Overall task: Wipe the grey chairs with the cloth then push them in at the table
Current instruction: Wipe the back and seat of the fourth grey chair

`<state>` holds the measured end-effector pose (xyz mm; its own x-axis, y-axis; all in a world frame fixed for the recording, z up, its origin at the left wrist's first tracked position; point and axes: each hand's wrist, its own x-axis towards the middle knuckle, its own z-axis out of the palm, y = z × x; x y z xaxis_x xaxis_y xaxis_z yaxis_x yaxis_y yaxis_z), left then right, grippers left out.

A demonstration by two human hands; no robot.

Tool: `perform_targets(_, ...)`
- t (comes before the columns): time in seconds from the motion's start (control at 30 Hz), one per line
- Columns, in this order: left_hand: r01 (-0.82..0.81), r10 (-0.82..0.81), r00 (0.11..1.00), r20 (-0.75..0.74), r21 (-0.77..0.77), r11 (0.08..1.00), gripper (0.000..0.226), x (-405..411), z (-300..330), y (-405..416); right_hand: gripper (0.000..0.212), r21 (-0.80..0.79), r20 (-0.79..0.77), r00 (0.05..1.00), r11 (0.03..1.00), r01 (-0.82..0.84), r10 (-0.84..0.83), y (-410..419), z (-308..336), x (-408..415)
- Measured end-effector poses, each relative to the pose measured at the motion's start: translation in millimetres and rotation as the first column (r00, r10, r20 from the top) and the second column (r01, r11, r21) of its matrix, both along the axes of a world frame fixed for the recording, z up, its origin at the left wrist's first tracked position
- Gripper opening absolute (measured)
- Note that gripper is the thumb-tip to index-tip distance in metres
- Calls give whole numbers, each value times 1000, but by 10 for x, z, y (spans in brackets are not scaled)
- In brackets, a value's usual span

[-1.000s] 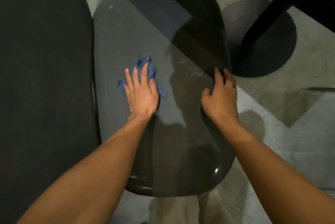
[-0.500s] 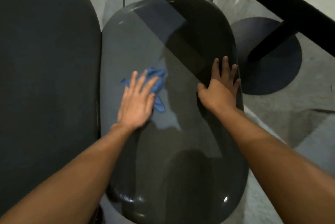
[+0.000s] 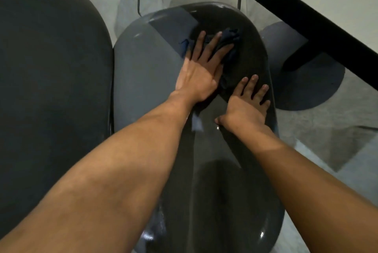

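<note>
The left hand (image 3: 201,70), fingers spread flat, presses a crumpled dark blue cloth (image 3: 229,42) onto the far part of the glossy grey oval chair seat (image 3: 147,72). The right hand (image 3: 245,107) rests open just beside it, near the seat's right edge.

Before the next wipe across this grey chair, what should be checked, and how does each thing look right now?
1. Cloth under the wiping hand: ok. The left hand lies flat on the blue cloth, fingers spread.
2. Chair held steady: ok. The right hand presses flat on the seat near its right edge.
3. Hands clear of each other: ok, close together but not overlapping.
4. Seat fully wiped: cannot tell. The near end is in shadow and behind the arms.
5. Room to push in: cannot tell. The table edge and its round base lie to the right, but the chair legs are hidden.
6. Neighbouring chair: touching or nearly touching on the left; cannot tell which.
</note>
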<state>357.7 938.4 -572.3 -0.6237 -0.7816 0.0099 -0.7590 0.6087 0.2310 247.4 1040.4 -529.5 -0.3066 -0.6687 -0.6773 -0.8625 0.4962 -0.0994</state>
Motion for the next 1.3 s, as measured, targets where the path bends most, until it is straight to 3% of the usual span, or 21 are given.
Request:
perform_targets(0.07,-21,20,1000,24,50,999,52,362,2,88,136,3,-4,1000,1000,-13,13,2,22,12)
perform_targets(0.17,-301,296,953,65,74,951,54,904,72,15,135,-1,-11,999,1000,-30,30,17,25,15)
perform_targets(0.27,-651,658,753,12,165,741,56,876,229,-344,125,-2,-7,1000,1000,-30,30,-16,-26,32)
perform_targets(0.33,-726,753,657,-29,244,643,55,525,362,-647,116,5,-6,1000,1000,-29,29,-33,-68,23)
perform_targets(0.5,-404,410,912,26,242,882,50,-506,569,-792,122,37,17,998,998,-53,52,-41,-106,-19)
perform_targets(0.63,-167,137,980,143,227,959,47,-961,563,-287,136,27,55,998,999,-42,40,-29,-70,-48)
perform_targets(0.7,70,-94,990,102,223,972,46,-769,443,-141,135,-3,78,996,999,-54,54,2,-43,-76)
perform_targets(0.77,179,-191,981,29,229,957,53,-379,326,-86,129,-77,97,993,995,-67,75,82,-30,-162)
perform_targets(0.83,72,-78,997,21,219,973,54,68,242,35,119,-148,123,988,986,-74,92,235,-27,-310)
perform_targets(0.9,-165,160,986,39,219,962,52,394,226,106,110,-176,160,981,981,-82,111,464,-25,-447)
perform_targets(1.0,-473,484,875,16,242,847,58,158,242,88,98,-177,191,978,983,-46,81,882,8,-490)
perform_targets(1.07,-569,588,809,18,277,774,61,-250,247,132,92,-172,202,978,985,-14,49,1134,27,-434)
perform_targets(1.13,-500,517,856,13,280,820,62,-603,218,257,88,-152,224,975,988,23,12,1337,30,-389)
perform_targets(1.2,-310,306,951,54,237,921,60,-810,141,554,85,-155,249,968,986,56,-15,1564,26,-370)
perform_targets(1.3,-58,43,995,89,175,983,58,-810,46,1294,73,-234,311,948,962,141,-63,1903,24,-346)
